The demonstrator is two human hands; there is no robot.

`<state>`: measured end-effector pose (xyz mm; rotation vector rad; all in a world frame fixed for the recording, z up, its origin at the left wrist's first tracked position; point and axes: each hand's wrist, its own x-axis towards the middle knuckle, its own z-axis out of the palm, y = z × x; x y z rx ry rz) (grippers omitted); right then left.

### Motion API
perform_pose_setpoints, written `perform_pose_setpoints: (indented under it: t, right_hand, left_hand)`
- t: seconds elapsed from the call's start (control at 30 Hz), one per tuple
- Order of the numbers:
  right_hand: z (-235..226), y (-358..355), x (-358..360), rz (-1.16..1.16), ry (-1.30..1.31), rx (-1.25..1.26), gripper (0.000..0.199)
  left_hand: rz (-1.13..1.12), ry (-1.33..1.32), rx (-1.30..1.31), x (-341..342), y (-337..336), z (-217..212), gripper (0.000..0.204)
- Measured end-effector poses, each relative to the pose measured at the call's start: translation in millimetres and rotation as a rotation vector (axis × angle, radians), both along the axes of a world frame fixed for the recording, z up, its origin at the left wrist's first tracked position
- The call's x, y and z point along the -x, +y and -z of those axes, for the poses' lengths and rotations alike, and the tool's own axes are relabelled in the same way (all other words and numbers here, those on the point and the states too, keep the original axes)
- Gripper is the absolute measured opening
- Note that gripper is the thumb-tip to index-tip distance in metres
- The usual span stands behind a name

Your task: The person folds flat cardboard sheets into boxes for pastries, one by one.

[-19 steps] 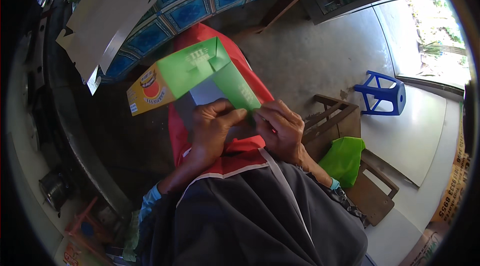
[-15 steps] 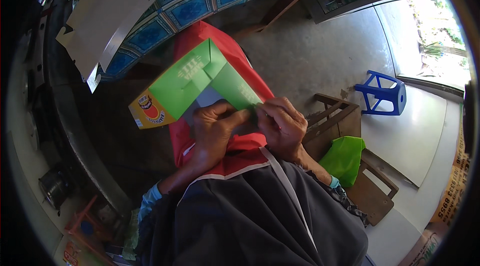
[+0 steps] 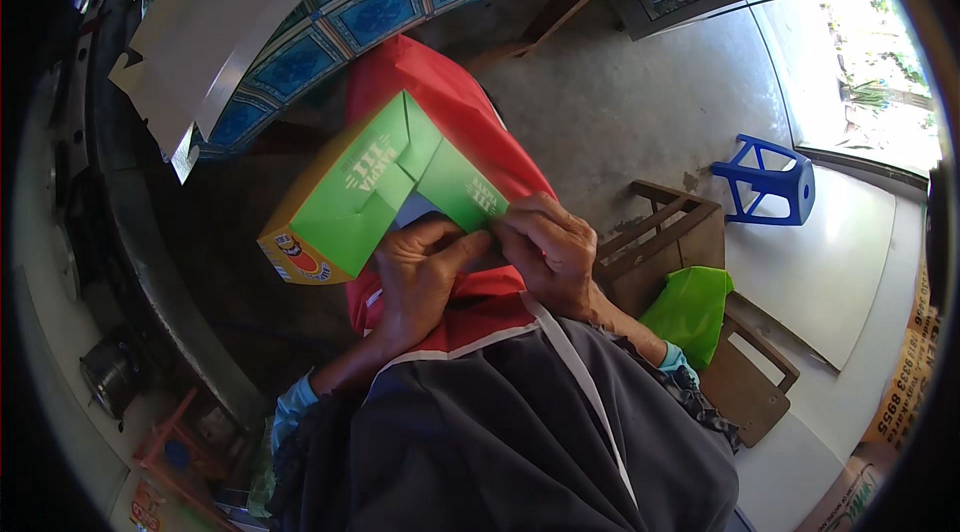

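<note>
A green and orange cardboard box (image 3: 370,187) rests over my lap, tilted, with an orange side showing along its left edge. One green flap sticks out toward my right hand, and a pale inner face shows beside it. My left hand (image 3: 420,267) is closed at the near edge of the box, thumb and fingers pinched together. Close beside it, my right hand (image 3: 548,244) pinches the end of the green flap. The fingertips of both hands nearly meet, and what lies exactly between them is hidden. Red cloth (image 3: 430,72) spreads beneath the box.
Flat cut cardboard sheets (image 3: 210,22) lie on a table with a blue patterned cover (image 3: 370,7). To the right are a wooden chair (image 3: 665,237) with a bright green cloth-like item (image 3: 690,312) on it, and a blue plastic stool (image 3: 775,187).
The box has turned and tipped a little, so more of its orange side shows at the left. Both hands have shifted slightly left with it, still pinching.
</note>
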<state>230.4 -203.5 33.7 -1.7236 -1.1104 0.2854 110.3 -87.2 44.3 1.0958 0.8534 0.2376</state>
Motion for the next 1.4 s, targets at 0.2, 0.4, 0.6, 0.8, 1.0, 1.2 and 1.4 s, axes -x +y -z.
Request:
perform_pose_setpoints:
  t: [0.2, 0.4, 0.6, 0.8, 1.0, 1.2, 1.4]
  right_hand:
    - [5, 0, 2, -0.027, 0.005, 0.033, 0.02]
    - [-2, -8, -1, -0.014, -0.013, 0.004, 0.029]
    - [-2, -10, -3, -0.038, 0.082, 0.062, 0.031]
    - [-2, 0, -17, -0.043, -0.003, -0.012, 0.033]
    - [0, 1, -16, -0.058, 0.291, 0.049, 0.045]
    - [9, 2, -13, -0.041, 0.334, 0.021, 0.042]
    - [21, 2, -27, 0.005, 0.58, 0.1, 0.026]
  left_hand:
    - [0.066, -0.071, 0.091, 2, -2, -5, 0.015]
    - [0.044, -0.028, 0.024, 2, -4, 3, 0.016]
    - [0.042, -0.106, -0.061, 0, -5, 5, 0.016]
    - [-0.032, -0.19, 0.047, -3, -5, 6, 0.017]
    - [-0.022, -0.164, 0.126, -5, 4, 31, 0.018]
    - [-0.034, -0.207, 0.28, -16, 4, 48, 0.024]
    - [0.164, -0.116, 0.025, -20, 16, 45, 0.022]
